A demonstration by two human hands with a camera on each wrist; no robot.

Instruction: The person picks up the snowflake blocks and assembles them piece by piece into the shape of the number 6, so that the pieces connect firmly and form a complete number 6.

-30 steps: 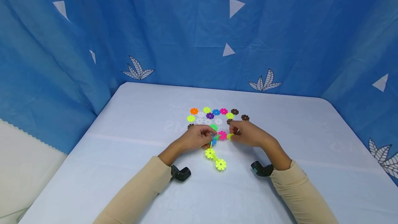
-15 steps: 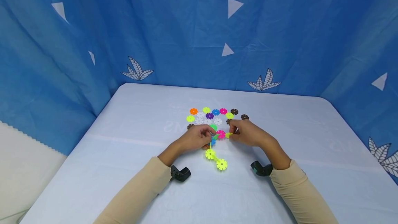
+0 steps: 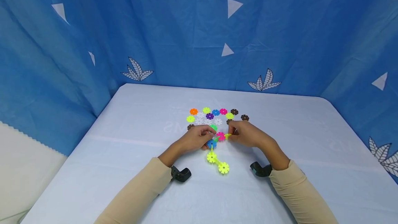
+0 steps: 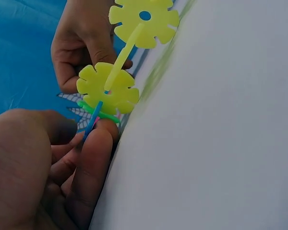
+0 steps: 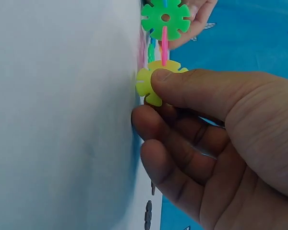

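Observation:
In the head view a chain of slotted plastic discs runs between the two hands, joined edge into edge. My left hand (image 3: 197, 137) pinches the blue disc (image 3: 212, 143) between thumb and fingers. From there yellow discs (image 3: 223, 167) trail toward the person, clear to see in the left wrist view. On the other side a green disc (image 5: 165, 19) and a pink disc (image 3: 220, 136) follow, linked to a yellow disc (image 5: 146, 81) at the far end. My right hand (image 3: 247, 133) pinches that yellow disc, its thumb flat over the face and partly hiding it.
Behind the hands, loose discs lie on the white table (image 3: 149, 120): an orange disc (image 3: 193, 111), a purple disc (image 3: 209, 116), several white ones, brown discs (image 3: 245, 117) and others. A blue curtain (image 3: 186, 27) hangs beyond the table's far edge.
The trailing yellow discs have swung slightly toward the person and to the right, and more of the blue disc shows. Both hands stay nearly in place, keeping their pinch.

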